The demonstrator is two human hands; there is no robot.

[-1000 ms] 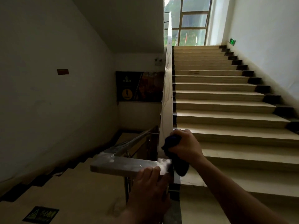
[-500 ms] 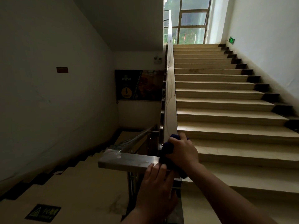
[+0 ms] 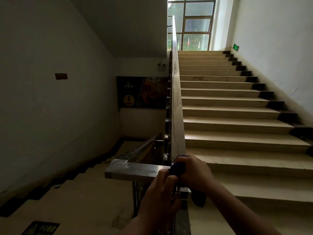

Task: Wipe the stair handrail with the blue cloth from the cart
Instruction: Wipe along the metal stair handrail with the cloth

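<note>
Your R hand (image 3: pixel 194 172) grips the cloth (image 3: pixel 177 168) against the rail (image 3: pixel 176 116). It sits at the very bottom of the rising run, where that run meets the short flat section. The fingers are curled over the rail top and lie close together, w/ the cloth bunched under them. Their tips go out of sight on the far side, and I can't tell where the thumb is.

Blue shows in 2 spots: a thin edge above the knuckles and a thicker wad btw your 2 hands. A dark end of the cloth hangs below the R wrist, just beside the post.

Your L hand (image 3: pixel 160 192) has its back toward you. Its fingers are pressed together and bent over the rail's corner, and the knuckles touch the blue wad. The thumb is hidden.

The flat steel section juts out to the left, w/ pale smears on top. A 2nd run of rail slopes down beyond it toward the lower flight.

The steps (image 3: pixel 228 119) climb on the right to a window (image 3: pixel 191 22). A green exit sign (image 3: pixel 235 47) sits on the R wall near the top. A dark poster (image 3: pixel 142 92) hangs on the landing wall and a small plaque (image 3: pixel 61 76) on the L wall. A floor sticker (image 3: pixel 40 228) is partly cut off at the bottom left.
</note>
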